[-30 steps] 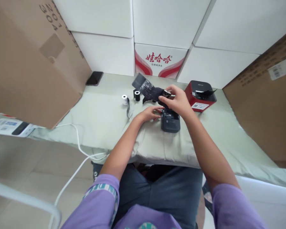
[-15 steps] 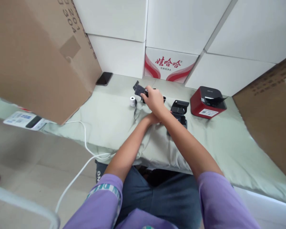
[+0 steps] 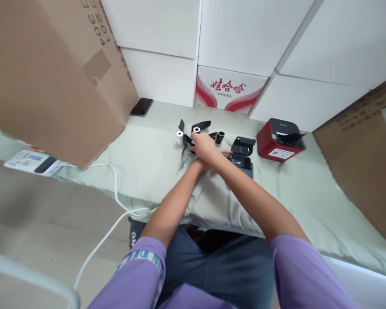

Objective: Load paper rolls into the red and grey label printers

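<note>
My right hand (image 3: 205, 145) reaches across my left wrist to a cluster of small paper rolls on the green cloth. Its fingers curl down onto a black roll with a white core (image 3: 197, 129), from which loose black strips (image 3: 203, 125) stick out. A white roll (image 3: 179, 137) stands just to the left, and another black roll (image 3: 220, 136) lies to the right. My left hand (image 3: 224, 151) is almost wholly hidden under my right wrist; only a fingertip shows, next to the dark grey label printer (image 3: 242, 158), whose lid stands open.
A red printer (image 3: 279, 141) sits to the right of the grey one. A black phone (image 3: 141, 106) lies at the back left. A big cardboard box (image 3: 51, 73) overhangs the left, another stands at the right (image 3: 363, 154). White cartons (image 3: 231, 38) wall the back. A white cable (image 3: 116, 193) trails off the table's front edge.
My right hand left the grey printer, carried the black strip leftwards over my left wrist and lowered it among the rolls. The printer's lid now stands uncovered.
</note>
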Demonstrator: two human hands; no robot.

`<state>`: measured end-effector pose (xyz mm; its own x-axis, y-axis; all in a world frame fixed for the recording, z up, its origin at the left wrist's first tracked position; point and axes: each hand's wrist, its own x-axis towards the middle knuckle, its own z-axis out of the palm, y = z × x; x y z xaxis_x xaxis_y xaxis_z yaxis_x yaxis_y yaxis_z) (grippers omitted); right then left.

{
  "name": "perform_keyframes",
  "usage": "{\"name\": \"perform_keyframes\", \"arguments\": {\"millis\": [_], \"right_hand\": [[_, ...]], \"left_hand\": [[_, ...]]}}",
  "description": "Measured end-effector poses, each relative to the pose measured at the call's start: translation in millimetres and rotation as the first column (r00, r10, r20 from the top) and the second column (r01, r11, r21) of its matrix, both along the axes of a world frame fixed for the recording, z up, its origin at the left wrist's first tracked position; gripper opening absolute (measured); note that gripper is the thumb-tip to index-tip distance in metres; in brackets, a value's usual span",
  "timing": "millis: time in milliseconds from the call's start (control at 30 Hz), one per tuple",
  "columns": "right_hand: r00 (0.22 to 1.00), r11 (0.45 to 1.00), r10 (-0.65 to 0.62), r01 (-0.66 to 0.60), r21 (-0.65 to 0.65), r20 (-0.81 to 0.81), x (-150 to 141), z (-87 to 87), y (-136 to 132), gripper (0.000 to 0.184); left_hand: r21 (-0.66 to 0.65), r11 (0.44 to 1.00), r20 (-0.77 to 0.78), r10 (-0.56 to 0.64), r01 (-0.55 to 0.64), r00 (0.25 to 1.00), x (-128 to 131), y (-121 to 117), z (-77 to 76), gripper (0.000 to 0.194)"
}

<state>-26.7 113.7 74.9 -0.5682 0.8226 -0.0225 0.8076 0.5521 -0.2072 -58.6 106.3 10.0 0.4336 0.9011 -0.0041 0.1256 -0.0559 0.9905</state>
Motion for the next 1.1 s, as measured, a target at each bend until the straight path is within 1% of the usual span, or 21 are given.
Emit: {"name": "perform_keyframes", "arguments": {"millis": [67,133,200,233,267,333,400,433,500,567,600,633,700,733,767,800,833,900,967,1033,1100], "right_hand": [[0.997,0.999,-0.047,0.048,-0.008,0.056,4.1,6.2,-1.3,0.031],[0.999,0.999,-0.044,0.044,0.026,-0.016,15.5,13.8,3.4,0.037],[0.989,0.988,-0.096,0.109,0.112,-0.115,33.6,20.2,16.1,0.043],[0.981,0.976,-0.142,0.161,0.149,-0.129,43.7,22.0,24.9,0.043],[0.977,0.965,-0.189,0.203,0.168,-0.097,53.6,22.6,34.2,0.04],[0.974,0.965,-0.22,0.209,0.161,0.052,70.3,19.8,51.5,0.033],[0.97,0.975,-0.182,0.157,0.158,0.159,81.0,13.7,62.7,0.032],[0.974,0.979,-0.152,0.125,0.162,0.17,84.6,10.6,65.5,0.032],[0.992,0.979,-0.093,0.076,0.189,0.082,90.5,6.3,66.3,0.035],[0.99,0.978,-0.013,0.041,0.203,-0.137,98.1,5.3,62.4,0.039],[0.957,0.98,0.041,0.019,0.2,-0.289,103.1,5.7,59.1,0.04],[0.888,0.982,0.092,-0.007,0.186,-0.451,108.8,6.2,55.0,0.039],[0.673,0.99,0.139,-0.085,0.111,-0.727,121.5,6.5,44.1,0.033],[0.561,0.99,0.119,-0.131,0.054,-0.819,128.2,6.0,37.4,0.029],[0.466,0.985,0.078,-0.174,-0.005,-0.881,134.8,5.0,30.3,0.027],[0.398,0.976,0.025,-0.209,-0.064,-0.917,141.2,3.6,22.8,0.028],[0.355,0.965,-0.033,-0.234,-0.123,-0.934,147.6,2.0,15.6,0.031],[0.318,0.942,-0.144,-0.246,-0.228,-0.937,160.3,-1.0,2.9,0.041],[0.316,0.933,-0.215,-0.212,-0.289,-0.924,173.3,-3.6,-5.7,0.05],[0.326,0.95,-0.223,-0.137,-0.279,-0.919,186.1,-6.6,-9.6,0.054],[0.352,0.974,-0.193,-0.048,-0.224,-0.916,197.5,-11.4,-9.9,0.05]], "left_hand": [[0.005,1.0,-0.026,0.002,-0.002,1.0,0.8,-0.3,-3.8,0.044],[0.04,0.998,-0.067,0.057,-0.054,0.996,2.9,0.7,-8.8,0.045],[0.053,0.994,-0.106,0.099,-0.094,0.989,5.7,2.3,-13.8,0.046],[0.044,0.995,-0.12,0.098,-0.093,0.988,6.9,3.1,-15.9,0.047],[0.028,0.996,-0.126,0.082,-0.079,0.989,7.8,3.8,-17.5,0.05],[0.008,0.999,-0.108,0.044,-0.043,0.993,8.6,4.7,-19.4,0.056],[0.007,1.0,-0.083,0.03,-0.029,0.996,7.9,4.6,-19.6,0.062],[0.007,1.0,-0.076,0.028,-0.028,0.997,7.2,4.1,-19.3,0.063],[0.011,1.0,-0.074,0.025,-0.024,0.997,5.7,2.5,-18.2,0.064],[0.023,0.999,-0.074,0.025,-0.024,0.997,4.9,0.3,-17.2,0.064],[0.027,0.999,-0.068,0.032,-0.031,0.997,5.0,-0.7,-16.9,0.064],[0.025,0.999,-0.06,0.047,-0.045,0.997,5.4,-1.4,-16.9,0.064],[0.006,0.996,-0.052,0.093,-0.093,0.994,6.9,-1.8,-17.7,0.06],[-0.009,0.994,-0.062,0.111,-0.111,0.992,7.8,-1.5,-18.3,0.055],[-0.018,0.992,-0.077,0.12,-0.122,0.99,8.6,-0.8,-19.0,0.049],[-0.021,0.992,-0.093,0.12,-0.122,0.988,9.2,0.0,-19.7,0.042],[-0.016,0.994,-0.097,0.111,-0.113,0.989,9.5,0.8,-20.3,0.036],[0.0,0.997,-0.07,0.077,-0.077,0.995,9.3,2.0,-20.9,0.037],[-0.002,0.998,-0.029,0.056,-0.056,0.998,8.1,2.2,-20.7,0.049],[-0.021,0.998,-0.02,0.052,-0.053,0.998,6.7,1.8,-19.9,0.059],[-0.036,0.998,-0.021,0.056,-0.056,0.998,5.9,1.3,-18.9,0.063]]}}
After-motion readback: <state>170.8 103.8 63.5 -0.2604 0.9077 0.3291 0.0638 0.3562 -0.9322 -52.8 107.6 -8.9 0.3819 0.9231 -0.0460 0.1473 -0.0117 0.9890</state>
